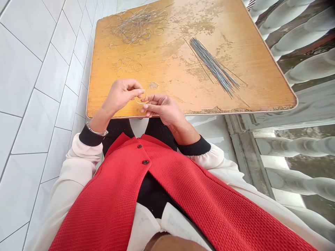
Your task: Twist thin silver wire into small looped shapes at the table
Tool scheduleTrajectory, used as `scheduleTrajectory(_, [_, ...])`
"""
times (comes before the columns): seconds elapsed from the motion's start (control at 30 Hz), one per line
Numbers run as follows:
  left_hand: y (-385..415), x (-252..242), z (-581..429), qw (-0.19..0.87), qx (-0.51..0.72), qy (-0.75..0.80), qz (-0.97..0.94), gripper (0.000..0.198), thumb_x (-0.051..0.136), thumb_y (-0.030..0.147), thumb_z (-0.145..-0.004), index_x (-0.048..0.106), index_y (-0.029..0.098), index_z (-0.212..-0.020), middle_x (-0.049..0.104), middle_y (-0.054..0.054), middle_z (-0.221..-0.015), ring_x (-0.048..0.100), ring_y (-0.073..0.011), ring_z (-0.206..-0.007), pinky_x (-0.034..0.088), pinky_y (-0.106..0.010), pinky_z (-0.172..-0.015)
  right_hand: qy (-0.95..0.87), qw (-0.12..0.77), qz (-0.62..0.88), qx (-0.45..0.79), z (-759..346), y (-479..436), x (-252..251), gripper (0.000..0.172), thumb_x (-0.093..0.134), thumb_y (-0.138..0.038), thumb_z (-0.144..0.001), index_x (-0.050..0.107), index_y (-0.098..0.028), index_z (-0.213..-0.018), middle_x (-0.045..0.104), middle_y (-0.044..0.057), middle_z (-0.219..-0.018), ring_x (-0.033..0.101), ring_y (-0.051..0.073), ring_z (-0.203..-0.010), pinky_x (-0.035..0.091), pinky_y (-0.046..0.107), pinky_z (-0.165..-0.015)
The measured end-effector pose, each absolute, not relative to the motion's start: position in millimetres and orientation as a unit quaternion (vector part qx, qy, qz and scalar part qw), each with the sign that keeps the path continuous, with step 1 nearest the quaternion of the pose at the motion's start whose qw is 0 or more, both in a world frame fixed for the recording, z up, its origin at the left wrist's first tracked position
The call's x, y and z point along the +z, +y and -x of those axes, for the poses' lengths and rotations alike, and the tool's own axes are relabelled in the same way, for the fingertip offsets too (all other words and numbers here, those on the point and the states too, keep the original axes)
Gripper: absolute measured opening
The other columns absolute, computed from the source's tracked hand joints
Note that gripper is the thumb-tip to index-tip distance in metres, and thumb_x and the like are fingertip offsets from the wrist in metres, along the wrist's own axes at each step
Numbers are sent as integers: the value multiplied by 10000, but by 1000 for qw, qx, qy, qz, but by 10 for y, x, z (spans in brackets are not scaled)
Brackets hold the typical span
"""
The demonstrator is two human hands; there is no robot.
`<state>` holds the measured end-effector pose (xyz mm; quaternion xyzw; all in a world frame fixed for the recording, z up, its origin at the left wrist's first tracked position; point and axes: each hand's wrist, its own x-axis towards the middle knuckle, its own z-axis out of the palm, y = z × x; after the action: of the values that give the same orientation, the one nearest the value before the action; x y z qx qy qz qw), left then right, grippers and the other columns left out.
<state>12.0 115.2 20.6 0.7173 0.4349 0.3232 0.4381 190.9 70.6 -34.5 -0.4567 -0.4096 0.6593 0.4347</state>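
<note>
Left hand (120,96) and right hand (162,108) pinch a thin wire loop (139,100) at the near edge of the surface (167,59), with straight wire rods (213,66) lying farther right.

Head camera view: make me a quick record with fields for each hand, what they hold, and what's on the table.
Left hand: pinching a thin wire loop between thumb and fingertips
Right hand: fingertips on the same loop
Table: worn orange wooden tabletop
On table: bundle of straight grey wires; tangled wire pile; small group of wire loops
Worn: metal bracelet on left wrist; red waistcoat
Surroundings: white floor tiles; white balusters
</note>
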Motion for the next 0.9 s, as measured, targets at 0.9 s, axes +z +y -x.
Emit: scheduleTrajectory(0.9, [1184, 209, -138, 520, 262, 425, -693, 205, 648, 172, -853, 666, 152, -650, 660, -12, -615, 582, -87, -611, 468, -253, -669, -424, 476, 430, 640, -1865, 669, -324, 369, 917, -446, -608, 697, -179, -736, 720, 13, -653, 457, 51, -459, 333, 195, -414])
